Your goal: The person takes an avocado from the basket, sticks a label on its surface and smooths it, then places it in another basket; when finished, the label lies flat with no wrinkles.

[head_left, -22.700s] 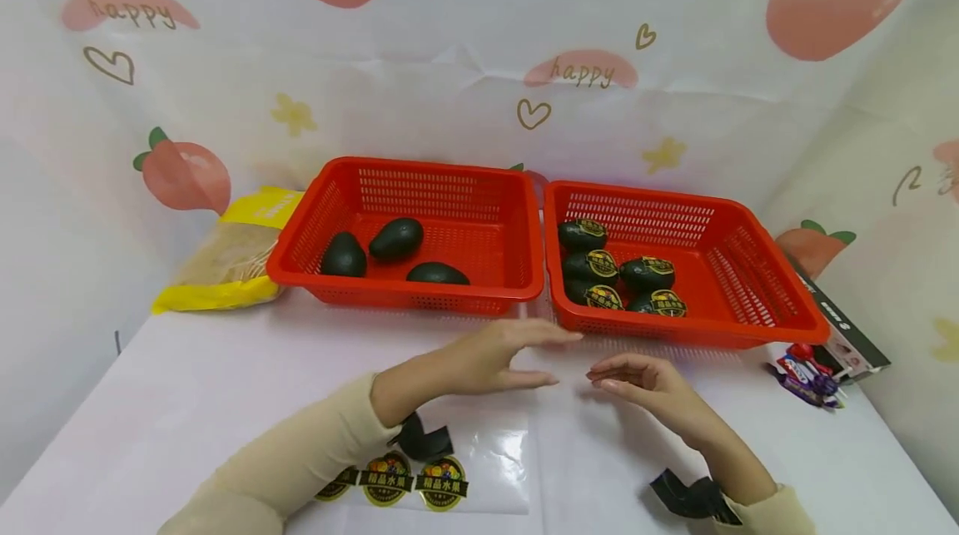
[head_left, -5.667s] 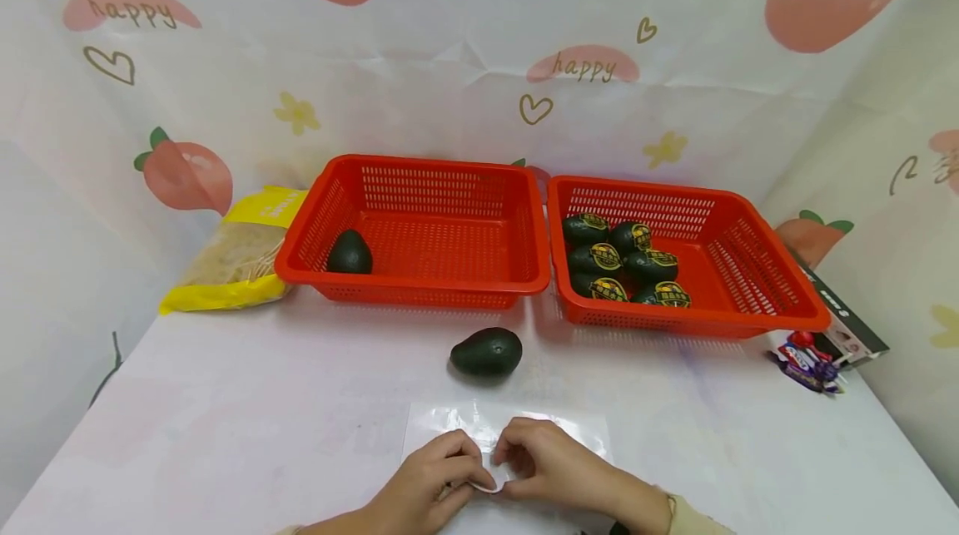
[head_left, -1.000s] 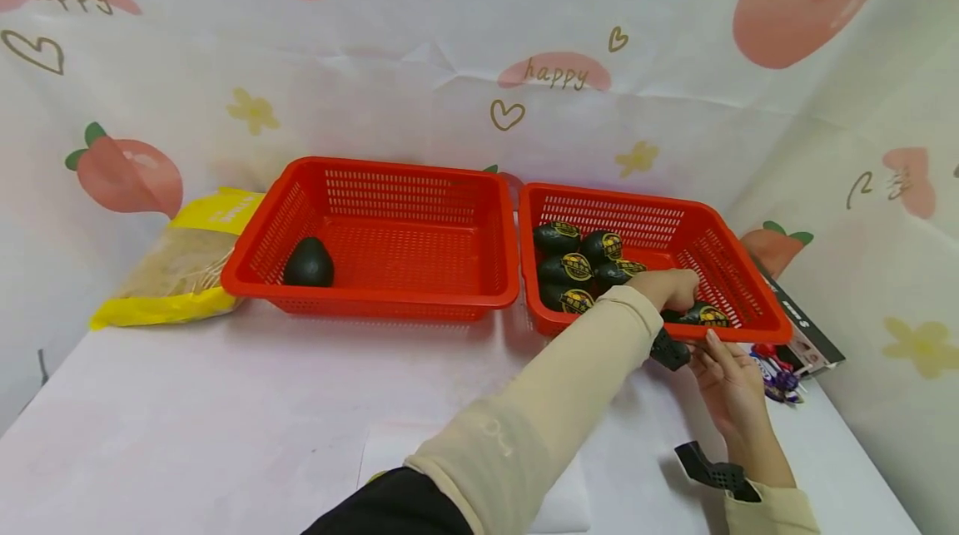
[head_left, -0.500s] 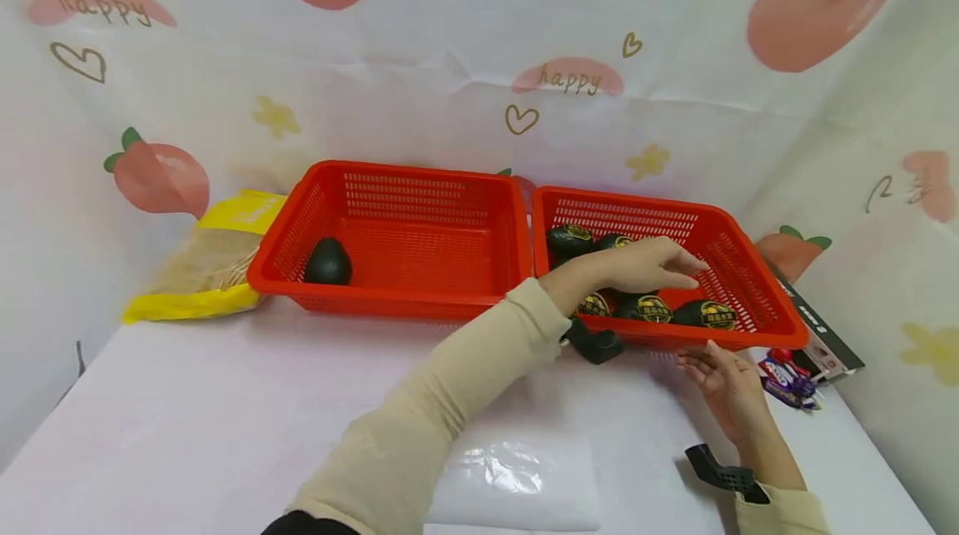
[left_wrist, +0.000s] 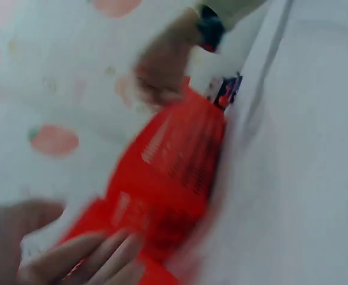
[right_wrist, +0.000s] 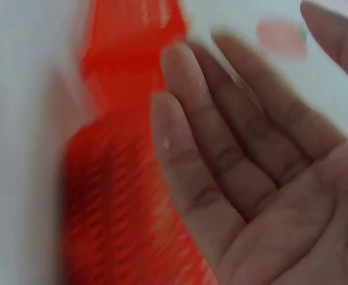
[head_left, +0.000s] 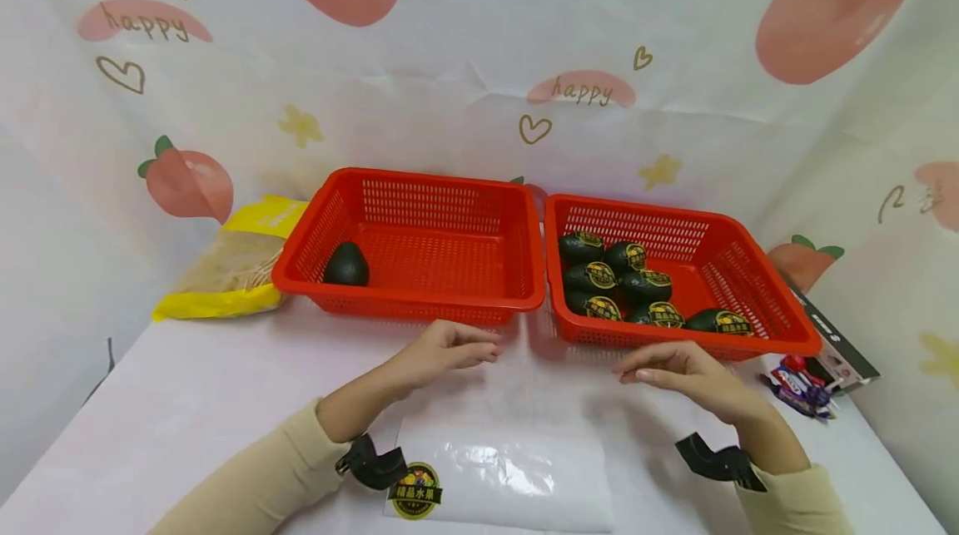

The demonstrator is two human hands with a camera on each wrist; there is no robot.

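Both hands hover over the table with nothing in them. My left hand (head_left: 442,356), fingers loosely bent, is in front of the left red basket (head_left: 430,302), where a single plain dark avocado (head_left: 347,265) lies. My right hand (head_left: 693,377) is just before the right red basket (head_left: 674,338), its palm bare in the right wrist view. That basket holds several avocados (head_left: 646,287), most showing black-and-gold round stickers. Below the hands lies a glossy sheet (head_left: 517,477) with one such sticker (head_left: 415,492) at its left; part of the sheet's edge is out of view.
A yellow-edged bag (head_left: 232,262) leans beside the left basket. Wrapped candies (head_left: 800,387) and a dark box (head_left: 837,344) sit at the right, against the basket's end. A printed cloth (head_left: 449,44) hangs behind.
The left hand has drawn back from above the right basket to the left over the table. The right hand has left that basket's front side. Earlier, a plain avocado lay on the table.
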